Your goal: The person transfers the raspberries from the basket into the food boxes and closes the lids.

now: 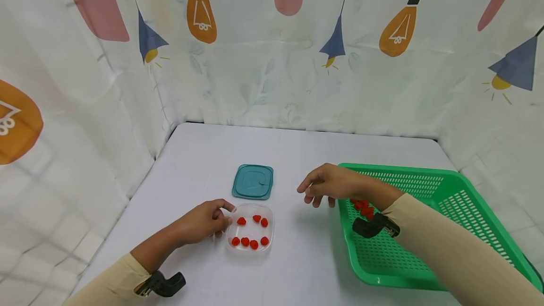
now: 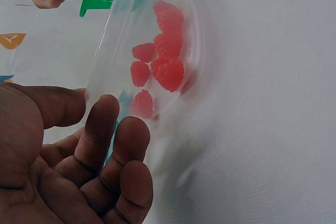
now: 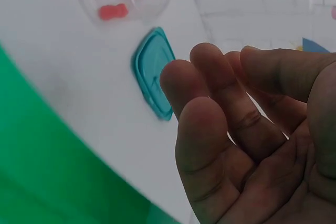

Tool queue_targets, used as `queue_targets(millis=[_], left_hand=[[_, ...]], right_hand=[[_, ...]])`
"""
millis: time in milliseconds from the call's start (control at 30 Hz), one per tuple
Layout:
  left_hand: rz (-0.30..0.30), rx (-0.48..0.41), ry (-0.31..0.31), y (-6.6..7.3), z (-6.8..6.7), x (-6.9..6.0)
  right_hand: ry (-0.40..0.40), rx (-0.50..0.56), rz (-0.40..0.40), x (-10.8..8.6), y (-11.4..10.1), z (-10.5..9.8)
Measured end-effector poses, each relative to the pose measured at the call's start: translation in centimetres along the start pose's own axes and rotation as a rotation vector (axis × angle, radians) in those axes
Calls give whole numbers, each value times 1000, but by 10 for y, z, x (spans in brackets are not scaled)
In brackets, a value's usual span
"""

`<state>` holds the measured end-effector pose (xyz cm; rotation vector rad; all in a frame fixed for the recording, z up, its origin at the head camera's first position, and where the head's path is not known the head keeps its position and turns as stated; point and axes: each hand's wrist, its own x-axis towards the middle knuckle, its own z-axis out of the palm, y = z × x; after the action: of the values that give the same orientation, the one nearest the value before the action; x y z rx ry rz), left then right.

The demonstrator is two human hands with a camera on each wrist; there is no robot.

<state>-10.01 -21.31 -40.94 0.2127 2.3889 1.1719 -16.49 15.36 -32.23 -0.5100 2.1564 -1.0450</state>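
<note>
A clear plastic container (image 1: 250,252) stands on the table with several red raspberries (image 2: 169,73) inside, some in a row along its near side. My left hand (image 1: 205,223) is at its left edge, with thumb and index finger gripping the rim. In the left wrist view the other fingers of this left hand (image 2: 89,156) curl below the wall. My right hand (image 1: 329,184) hovers between the container and the green basket (image 1: 395,254), its fingers loosely bent and holding nothing. More raspberries (image 1: 363,208) lie in the basket's left part, partly hidden by the right forearm.
A teal lid (image 1: 253,182) lies flat on the white table (image 1: 204,159) just beyond the container. The basket takes up the table's right side. Printed curtains (image 1: 263,70) enclose the back and both sides.
</note>
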Motion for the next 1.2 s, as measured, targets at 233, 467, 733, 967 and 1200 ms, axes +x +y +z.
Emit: queue_targets(millis=[233,467,733,967,1200], left_hand=[[-10,-3,2,1,1,-1],[-22,0,8,0,2,0],[-19,3,7,0,2,2],[-19,7,10,1,1,1],[-32,6,12,2,1,1]], right_hand=[[10,6,-1,-15,15,-14],[36,54,1,-32,29,-27],[74,56,-21,-52,46,-42],[96,30,27,-65,63,-50],[95,32,84,-69,90,-52]])
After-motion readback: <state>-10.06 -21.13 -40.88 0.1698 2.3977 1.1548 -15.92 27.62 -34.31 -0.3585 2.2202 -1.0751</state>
